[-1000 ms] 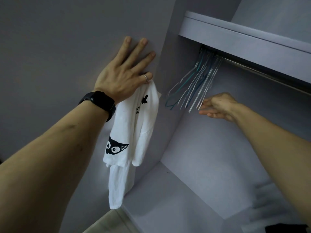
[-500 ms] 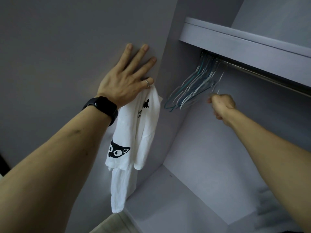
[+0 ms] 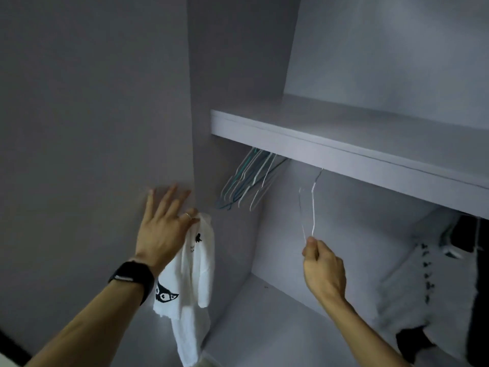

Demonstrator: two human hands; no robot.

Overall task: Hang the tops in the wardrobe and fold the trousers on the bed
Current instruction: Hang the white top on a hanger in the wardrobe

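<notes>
Nearest us, our left hand (image 3: pixel 164 231), with a black watch (image 3: pixel 132 275) on its wrist, lies flat against the wardrobe's side panel (image 3: pixel 92 128) as it did half a second ago, fingers spread straight. The top of the white T-shirt (image 3: pixel 193 274) with the black cat print is caught under its ringed finger, and the rest hangs limp down the panel's edge, outside the wardrobe and not yet on a hanger.

Our right hand (image 3: pixel 321 268) has dropped lower and come away from the bunch. Its fingers are curled, pinching the lower end of one thin white wire hanger (image 3: pixel 313 207). That hanger now stands apart from the bunch of wire hangers (image 3: pixel 248 184), with its hook up by the shelf (image 3: pixel 344 144) front. The rail is hidden behind the shelf, so we cannot tell if the hook is still on it.

Farther right, a pale garment (image 3: pixel 423 287) with dark marks and a black garment (image 3: pixel 473 234) hang under the shelf, newly in view.
</notes>
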